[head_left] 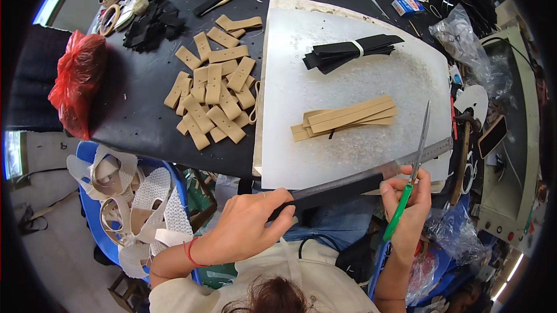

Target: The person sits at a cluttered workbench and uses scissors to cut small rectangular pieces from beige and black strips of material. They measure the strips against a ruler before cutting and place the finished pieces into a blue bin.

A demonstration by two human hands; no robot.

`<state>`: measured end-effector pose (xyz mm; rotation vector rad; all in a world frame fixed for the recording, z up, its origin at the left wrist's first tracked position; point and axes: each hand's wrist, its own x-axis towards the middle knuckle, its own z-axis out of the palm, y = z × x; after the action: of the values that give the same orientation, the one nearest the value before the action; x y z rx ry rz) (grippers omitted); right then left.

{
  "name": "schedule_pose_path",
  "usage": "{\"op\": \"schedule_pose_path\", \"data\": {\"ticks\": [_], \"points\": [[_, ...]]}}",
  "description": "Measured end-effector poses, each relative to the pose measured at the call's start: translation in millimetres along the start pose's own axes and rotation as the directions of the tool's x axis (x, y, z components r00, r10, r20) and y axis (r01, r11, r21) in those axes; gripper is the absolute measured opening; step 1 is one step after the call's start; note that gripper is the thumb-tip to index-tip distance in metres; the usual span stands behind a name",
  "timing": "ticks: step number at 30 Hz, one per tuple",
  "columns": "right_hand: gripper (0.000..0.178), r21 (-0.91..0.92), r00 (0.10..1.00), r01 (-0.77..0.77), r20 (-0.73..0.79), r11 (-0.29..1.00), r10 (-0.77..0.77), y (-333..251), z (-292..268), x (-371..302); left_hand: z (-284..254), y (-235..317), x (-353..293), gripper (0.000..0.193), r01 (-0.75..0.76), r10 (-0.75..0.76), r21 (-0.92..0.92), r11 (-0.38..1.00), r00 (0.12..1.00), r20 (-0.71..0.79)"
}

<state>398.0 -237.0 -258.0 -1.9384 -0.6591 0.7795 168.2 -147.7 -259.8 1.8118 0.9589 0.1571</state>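
Observation:
Between my two hands a black strip point(342, 190) is stretched along a metal ruler point(436, 148), over the near edge of the white board. My left hand point(246, 223) pinches the strip and the ruler's left end between thumb and fingers. The fingers of my right hand point(411, 204) are closed round green-handled scissors point(398, 214), whose blades point away from me. That same hand also grips the strip and ruler near the strip's right end. On the board beyond lie a stack of tan strips point(351, 117) and a black strip bundle point(351, 53) tied with a white band.
Left of the white board point(278, 165) is a heap of folded tan loops point(213, 89) on the black table. A red plastic bag point(78, 83) sits at far left. Below it, a blue tub point(87, 153) holds pale straps. A phone point(493, 136) stands at right.

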Motion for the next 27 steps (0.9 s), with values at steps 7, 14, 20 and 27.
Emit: {"op": "schedule_pose_path", "data": {"ticks": [7,14,20,27], "points": [[0.065,-0.027,0.814,0.341,0.509,0.94,-0.28,8,-34,-47,-20,-1,13,0.019,0.194,-0.244,-0.406,0.893,0.967,-0.075],[0.062,-0.102,0.685,0.083,0.728,0.991,0.018,16,14,-62,-20,3,7,0.022,0.19,-0.219,-0.503,0.843,0.976,0.002],[0.058,0.017,0.68,0.151,0.724,0.988,-0.116,-5,28,-52,-10,5,3,0.018,-0.05,0.016,-0.466,0.883,0.997,-0.076],[0.034,-0.111,0.709,0.099,0.705,0.989,0.008,-11,38,-48,-22,3,16,0.018,0.202,-0.213,-0.527,0.825,0.976,0.041]]}}
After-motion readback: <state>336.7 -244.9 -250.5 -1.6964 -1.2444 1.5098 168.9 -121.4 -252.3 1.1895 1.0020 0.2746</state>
